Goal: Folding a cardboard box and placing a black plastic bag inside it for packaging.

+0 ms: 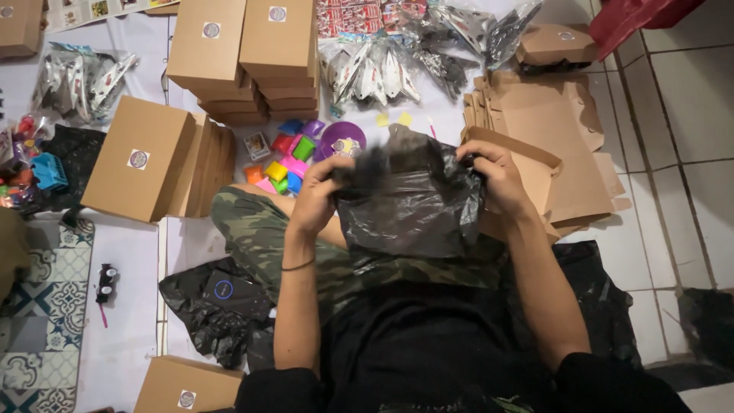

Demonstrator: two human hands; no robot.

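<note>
Black plastic bag (413, 206) hangs at the centre of the view, above the person's camouflage-clad lap, stretched between both hands. Left hand (319, 197) is clenched on the bag's upper edge at 9 o'clock, and right hand (498, 177) grasps the opposite upper edge at 3 o'clock, so the top rim is pulled wide and crumpled between the two grips. The bag's lower edge falls loose toward the lap.

Just beyond the bag at 12 o'clock lies a cluster of small coloured plastic toys (284, 162) beside a purple disc (342, 138). At 10 o'clock sit closed brown cardboard boxes (138, 158), with taller stacks (245, 57) behind them. At 2 o'clock, flat unfolded cardboard blanks (558, 130) lie close to the right hand's knuckles. Bare tiled floor (680, 183) opens at 3 o'clock, the widest free room. More black bags (218, 306) lie at 8 o'clock by the left elbow.
</note>
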